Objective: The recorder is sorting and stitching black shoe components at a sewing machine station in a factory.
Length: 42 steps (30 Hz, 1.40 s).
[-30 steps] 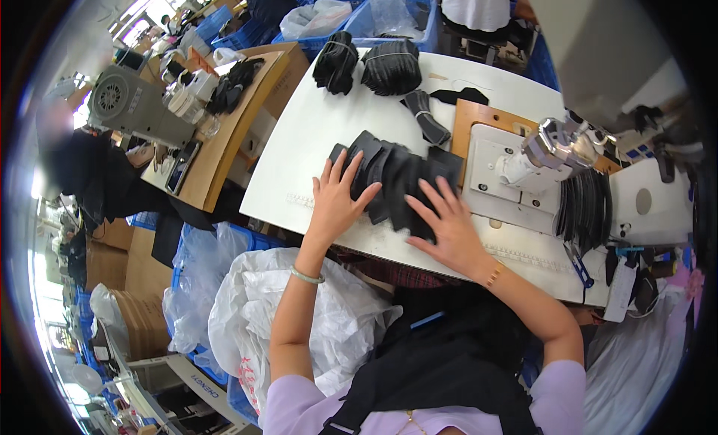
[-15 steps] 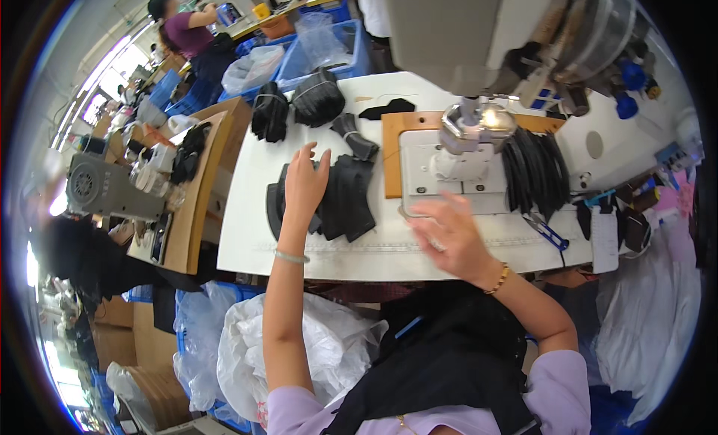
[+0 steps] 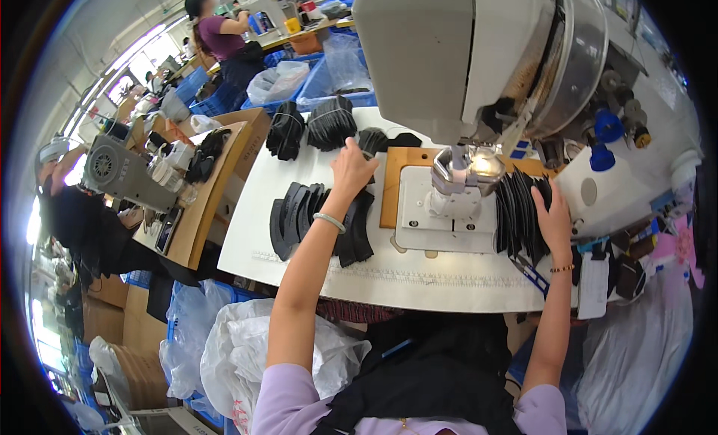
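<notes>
My left hand reaches to a small dark fabric bundle, its fingers closed at the bundle's near end and partly hidden. On the right, my right hand grips the edge of a row of black curved fabric pieces, thumb on one side and fingers on the other. Between the hands stands an industrial sewing machine head above a white metal plate. Under my left forearm lie more black curved pieces, fanned out on the white tabletop.
Two tied black bundles sit at the far left of the tabletop. Blue-handled snips lie by the right-hand row. Blue crates stand behind; another machine is at left, and a person works beyond.
My left hand has moved right and away from me to the small dark bundle. My right hand has gone from before the machine plate to the black row at right. The view has shifted.
</notes>
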Available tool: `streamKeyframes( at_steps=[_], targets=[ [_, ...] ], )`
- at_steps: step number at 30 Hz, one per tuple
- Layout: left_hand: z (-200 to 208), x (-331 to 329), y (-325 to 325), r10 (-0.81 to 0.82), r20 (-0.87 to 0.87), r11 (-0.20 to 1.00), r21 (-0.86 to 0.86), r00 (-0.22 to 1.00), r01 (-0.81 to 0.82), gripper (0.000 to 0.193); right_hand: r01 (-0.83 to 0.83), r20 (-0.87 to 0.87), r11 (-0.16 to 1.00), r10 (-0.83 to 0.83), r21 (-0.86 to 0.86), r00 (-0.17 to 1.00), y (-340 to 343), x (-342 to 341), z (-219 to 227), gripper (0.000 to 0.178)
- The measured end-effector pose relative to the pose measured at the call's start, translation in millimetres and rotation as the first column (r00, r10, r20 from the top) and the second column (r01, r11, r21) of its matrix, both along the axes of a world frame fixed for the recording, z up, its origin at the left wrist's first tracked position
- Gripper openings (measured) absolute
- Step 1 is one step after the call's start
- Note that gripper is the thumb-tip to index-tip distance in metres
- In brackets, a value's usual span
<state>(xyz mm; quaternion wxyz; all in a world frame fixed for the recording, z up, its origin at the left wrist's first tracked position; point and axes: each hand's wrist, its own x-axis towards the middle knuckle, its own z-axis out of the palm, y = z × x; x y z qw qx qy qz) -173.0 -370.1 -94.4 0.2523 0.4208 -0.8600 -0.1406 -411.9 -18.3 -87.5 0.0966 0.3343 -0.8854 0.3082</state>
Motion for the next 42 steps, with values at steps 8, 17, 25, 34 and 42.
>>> streamKeyframes(
  at_steps=[8, 17, 25, 34, 42],
  targets=[
    [-15.4, -53.7, -141.4, -0.208, -0.255, 0.886, -0.458, 0.944, 0.072, 0.053, -0.096, 0.077, 0.994, 0.100, -0.053, 0.992, -13.6, 18.1, 2.6, 0.069],
    [-2.8, -92.0, -55.8, 0.165, 0.403, 0.867, -0.494, 0.900, 0.062, 0.033, -0.078, 0.193, 0.995, 0.090, -0.069, 0.977, 16.0, 0.5, 3.5, 0.065],
    [39.7, 39.2, 109.7, 0.003, -0.428, 0.996, -0.083, 0.904, -0.042, 0.023, -0.170, 0.275, 0.969, 0.214, -0.177, 0.937, 13.0, -6.4, 5.7, 0.080],
    [-15.5, -74.4, 235.0, -0.525, -0.337, 0.826, 0.022, 0.782, 0.564, 0.049, -0.245, 0.259, 0.934, 0.312, -0.261, 0.914, 2.0, -2.4, 1.3, 0.081],
    [-12.8, -148.6, 260.2, -0.187, -0.633, 0.665, 0.481, 0.751, 0.571, 0.073, -0.164, 0.430, 0.925, 0.310, -0.344, 0.848, 4.3, -11.5, -4.4, 0.075]
  ],
)
